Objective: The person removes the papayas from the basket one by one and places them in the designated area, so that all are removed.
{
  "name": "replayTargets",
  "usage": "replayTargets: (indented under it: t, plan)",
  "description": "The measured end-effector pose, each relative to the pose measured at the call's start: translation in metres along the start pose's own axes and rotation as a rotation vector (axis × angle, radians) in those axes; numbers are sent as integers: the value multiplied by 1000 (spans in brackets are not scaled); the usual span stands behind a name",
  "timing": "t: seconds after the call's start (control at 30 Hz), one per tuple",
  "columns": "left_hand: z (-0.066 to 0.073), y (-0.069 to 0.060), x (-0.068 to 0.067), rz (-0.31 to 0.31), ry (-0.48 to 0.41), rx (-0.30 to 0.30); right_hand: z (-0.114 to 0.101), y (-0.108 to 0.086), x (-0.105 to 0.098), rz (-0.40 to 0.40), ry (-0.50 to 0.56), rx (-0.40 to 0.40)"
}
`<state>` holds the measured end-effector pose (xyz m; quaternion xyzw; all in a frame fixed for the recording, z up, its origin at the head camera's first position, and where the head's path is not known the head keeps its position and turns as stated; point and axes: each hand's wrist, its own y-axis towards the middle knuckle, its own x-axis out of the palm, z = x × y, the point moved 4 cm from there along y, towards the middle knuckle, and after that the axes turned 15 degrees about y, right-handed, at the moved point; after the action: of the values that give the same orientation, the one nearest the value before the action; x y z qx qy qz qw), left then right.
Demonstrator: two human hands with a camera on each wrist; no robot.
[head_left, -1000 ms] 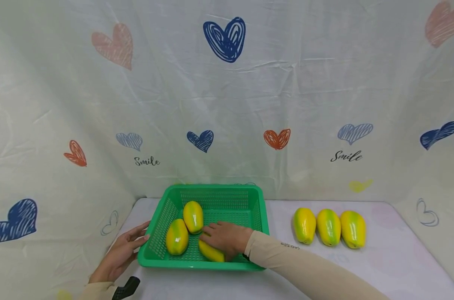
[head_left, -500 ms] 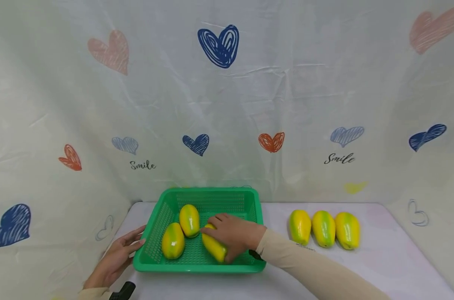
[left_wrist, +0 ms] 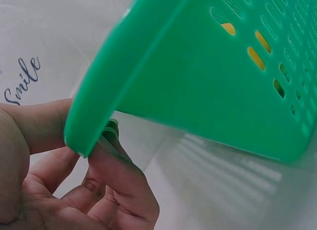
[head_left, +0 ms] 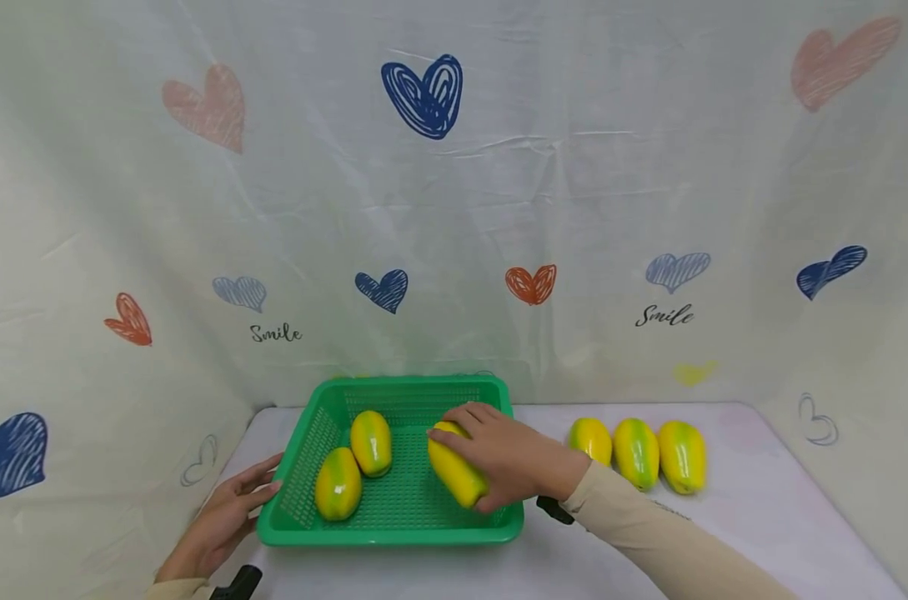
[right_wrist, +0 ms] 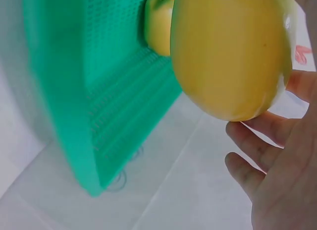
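Observation:
My right hand grips a glossy yellow papaya by its sides, tilted and lifted above the right part of the green plastic basket. In the right wrist view that papaya fills the top, with the fingers bent against its far side. Two more yellow-green papayas, one at the front and one behind it, lie in the basket's left half. My left hand is at the basket's left side; the left wrist view shows its thumb and fingers pinching the rim.
Three papayas stand in a row on the white table, right of the basket; my right forearm partly covers the nearest one. A curtain with printed hearts hangs close behind the table and along its sides.
The right hand has lifted the papaya from the basket floor and moved it rightward and up. The left hand stays at the rim. The head view has shifted slightly.

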<state>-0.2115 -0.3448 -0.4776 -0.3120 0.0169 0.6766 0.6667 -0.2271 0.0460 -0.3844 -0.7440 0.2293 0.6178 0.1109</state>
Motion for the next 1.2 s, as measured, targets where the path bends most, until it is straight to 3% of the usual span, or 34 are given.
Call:
replayTargets:
  t: [0.33, 0.73, 0.97, 1.2]
  plan:
    - [-2, 2, 1, -1, -29, -10, 12, -41, -11, 149, 26, 36]
    - [-2, 2, 1, -16, -37, -9, 33, -93, -17, 293, 45, 144]
    - [-3, 3, 1, -20, -39, -7, 44, -122, -12, 340, 62, 203]
    - [-3, 2, 1, -26, -39, -12, 50, -145, -2, 338, 83, 282]
